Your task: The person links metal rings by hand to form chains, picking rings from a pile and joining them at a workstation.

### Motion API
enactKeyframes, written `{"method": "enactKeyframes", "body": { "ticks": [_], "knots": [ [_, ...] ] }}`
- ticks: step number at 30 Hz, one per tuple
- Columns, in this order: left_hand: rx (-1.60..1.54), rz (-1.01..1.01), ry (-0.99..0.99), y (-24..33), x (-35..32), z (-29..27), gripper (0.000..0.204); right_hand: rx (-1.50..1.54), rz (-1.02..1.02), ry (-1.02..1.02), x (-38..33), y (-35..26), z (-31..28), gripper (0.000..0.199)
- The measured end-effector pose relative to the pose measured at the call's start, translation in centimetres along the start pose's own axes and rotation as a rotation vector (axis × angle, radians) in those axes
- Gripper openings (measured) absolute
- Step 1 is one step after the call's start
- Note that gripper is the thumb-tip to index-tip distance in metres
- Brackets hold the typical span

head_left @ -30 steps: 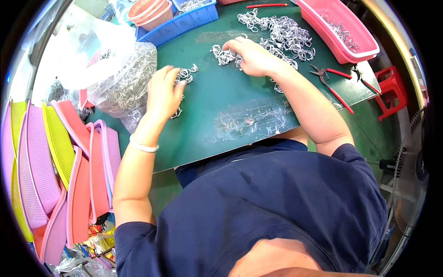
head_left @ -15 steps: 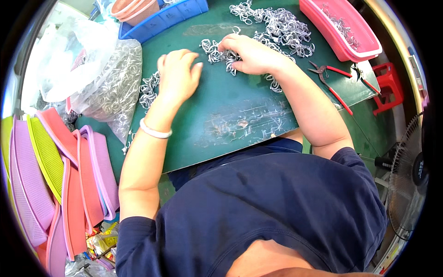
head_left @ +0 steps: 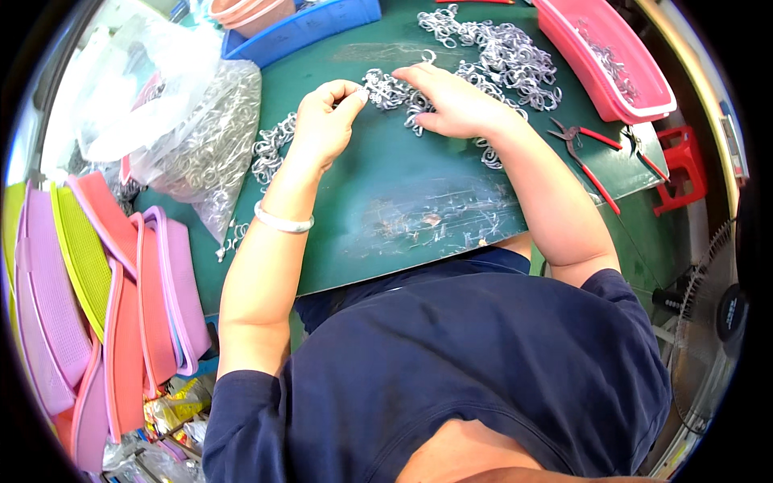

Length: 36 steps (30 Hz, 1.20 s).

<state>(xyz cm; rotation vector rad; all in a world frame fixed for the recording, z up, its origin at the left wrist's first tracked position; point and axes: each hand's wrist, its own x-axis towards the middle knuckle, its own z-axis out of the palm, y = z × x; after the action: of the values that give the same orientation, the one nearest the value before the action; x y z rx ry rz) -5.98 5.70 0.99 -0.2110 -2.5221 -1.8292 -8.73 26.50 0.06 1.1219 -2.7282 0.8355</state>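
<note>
Small silver metal rings (head_left: 385, 90) lie in a loose heap between my two hands on the green table. My left hand (head_left: 324, 121), with a white bangle on its wrist, is at the heap's left edge. Its thumb and index finger pinch together; a tiny pale bit shows at the tips, too small to name. My right hand (head_left: 457, 103) rests over the heap's right side, thumb and fingers apart, touching rings. A bigger pile of rings (head_left: 515, 60) spreads beyond it. More rings (head_left: 274, 149) lie beside my left wrist.
A clear bag of rings (head_left: 201, 137) stands at left, above stacked coloured baskets (head_left: 133, 322). A blue tray (head_left: 306, 30) is at the back. At right are a pink basket (head_left: 604, 60), red-handled pliers (head_left: 584, 153), a red stool (head_left: 684, 173) and a fan (head_left: 708, 322).
My left hand has moved right to the heap, and its spread fingers have closed into a pinch. My right hand stays over the rings. The whole view has shifted slightly.
</note>
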Motion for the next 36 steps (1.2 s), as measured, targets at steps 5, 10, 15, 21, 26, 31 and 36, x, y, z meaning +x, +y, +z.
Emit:
{"method": "enactKeyframes", "body": {
  "ticks": [5,10,15,21,26,31,36],
  "knots": [
    [-0.308,-0.070,0.022,1.8,-6.3,-3.7,0.008,-0.064,-0.104,0.017,-0.1,-0.4,0.2,0.058],
    [-0.308,-0.118,0.257,3.0,-18.2,-7.8,0.009,-0.221,-0.122,-0.063,0.8,-2.9,0.0,0.067],
    [-0.178,-0.330,0.375,-1.7,-32.3,-11.5,0.009,-0.307,-0.110,-0.048,0.4,-2.7,0.8,0.061],
    [-0.201,-0.611,1.174,-9.0,-48.4,-19.5,0.007,-0.356,-0.168,-0.001,1.1,-1.6,2.3,0.043],
    [-0.147,-0.391,1.408,-11.7,-49.9,-28.3,0.010,-0.360,-0.154,0.041,2.3,-0.1,2.9,0.038],
    [-0.160,-0.328,1.500,-15.2,-46.4,-37.9,0.011,-0.368,-0.116,0.047,2.9,0.9,3.3,0.036],
    [-0.214,-0.379,1.395,-16.6,-43.6,-43.3,0.010,-0.384,-0.034,0.048,3.1,0.0,3.7,0.037]
  ]
}}
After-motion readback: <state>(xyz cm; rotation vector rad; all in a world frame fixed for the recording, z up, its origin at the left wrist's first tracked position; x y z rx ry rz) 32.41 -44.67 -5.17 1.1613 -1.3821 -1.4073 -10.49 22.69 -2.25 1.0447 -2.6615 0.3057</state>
